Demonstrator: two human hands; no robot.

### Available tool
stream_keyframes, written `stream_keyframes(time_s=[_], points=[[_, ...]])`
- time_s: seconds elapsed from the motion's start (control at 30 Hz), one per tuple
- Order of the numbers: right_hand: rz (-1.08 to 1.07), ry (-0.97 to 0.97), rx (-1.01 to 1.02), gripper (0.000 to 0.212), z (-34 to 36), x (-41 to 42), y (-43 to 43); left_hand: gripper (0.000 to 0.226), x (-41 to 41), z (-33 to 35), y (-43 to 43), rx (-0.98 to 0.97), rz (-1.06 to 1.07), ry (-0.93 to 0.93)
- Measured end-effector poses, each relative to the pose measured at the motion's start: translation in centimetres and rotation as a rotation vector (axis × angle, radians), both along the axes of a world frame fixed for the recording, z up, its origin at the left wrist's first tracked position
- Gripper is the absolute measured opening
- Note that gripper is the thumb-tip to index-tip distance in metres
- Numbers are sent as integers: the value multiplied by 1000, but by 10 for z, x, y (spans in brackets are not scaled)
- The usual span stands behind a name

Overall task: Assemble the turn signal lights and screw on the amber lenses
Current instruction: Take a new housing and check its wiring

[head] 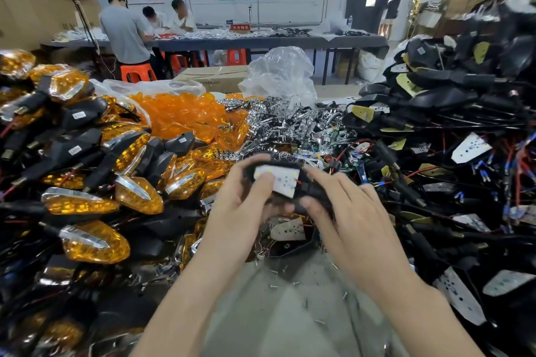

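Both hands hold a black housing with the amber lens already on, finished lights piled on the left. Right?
No lens yet: the head view shows the black housing, held by the left hand and right hand, with its white LED board bare. The finished lights are on the left.

Your housing (pixel 314 193) is matt black plastic, its board (pixel 280 180) flat matt white. The lenses (pixel 179 116) are glossy amber plastic, the reflectors (pixel 278 119) mirror-bright chrome, the bag (pixel 281 72) thin clear film.
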State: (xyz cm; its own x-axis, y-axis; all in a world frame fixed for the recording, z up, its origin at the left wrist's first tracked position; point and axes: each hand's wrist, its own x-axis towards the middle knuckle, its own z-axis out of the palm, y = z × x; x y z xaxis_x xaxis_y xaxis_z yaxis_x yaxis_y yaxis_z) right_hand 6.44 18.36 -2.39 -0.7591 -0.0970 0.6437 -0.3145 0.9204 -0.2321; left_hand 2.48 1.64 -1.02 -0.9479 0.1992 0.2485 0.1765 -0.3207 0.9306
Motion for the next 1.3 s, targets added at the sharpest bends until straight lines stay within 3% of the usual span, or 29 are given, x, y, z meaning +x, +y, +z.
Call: stream_keyframes(time_s=[0.1, 0.2, 0.27, 0.33, 0.5, 0.57, 0.63, 0.73, 0.87, 0.93, 1.0, 1.13, 1.3], points=[[124, -136, -215, 52, 43, -5, -17, 23, -8, 58, -5, -197, 62, 262], [351, -259, -706, 31, 100, -14, -29, 29, -13, 126, -7, -395, 57, 515], [470, -326, -1060, 39, 134, -16, -35, 27, -9, 164, -4, -512, 23, 630], [559, -322, -1278, 42, 158, -15, -39, 24, -2, 192, 3, -585, 3, 723], [768, -242, -1724, 36, 185, -6, -40, 49, 19, 192, 27, -562, 223, 659], [769, -167, -1907, 40, 181, 0, -35, 40, 34, 153, 30, -555, 269, 603], [690, -98, -2048, 42, 163, 4, -28, 28, 57, 107, 29, -635, 164, 481], [538, -63, -2170, 38, 113, 10, -20, 15, 73, 53, 30, -907, 137, 509], [445, -291, -2182, 43, 35, 23, -7, 27, 66, 6, 13, -1448, 274, 727], [420, -416, -2121, 43, 4, 28, -2, 24, 61, -16, -2, -1576, 239, 776], [392, -476, -2069, 25, -17, 30, 0, 19, 55, -30, -16, -1672, 187, 770], [327, -456, -1973, 17, -33, 26, 5, 20, 38, -42, -33, -1668, 241, 705], [303, -479, -1921, 16, -37, 18, 4, 35, 35, -54, -24, -1417, 346, 804]])
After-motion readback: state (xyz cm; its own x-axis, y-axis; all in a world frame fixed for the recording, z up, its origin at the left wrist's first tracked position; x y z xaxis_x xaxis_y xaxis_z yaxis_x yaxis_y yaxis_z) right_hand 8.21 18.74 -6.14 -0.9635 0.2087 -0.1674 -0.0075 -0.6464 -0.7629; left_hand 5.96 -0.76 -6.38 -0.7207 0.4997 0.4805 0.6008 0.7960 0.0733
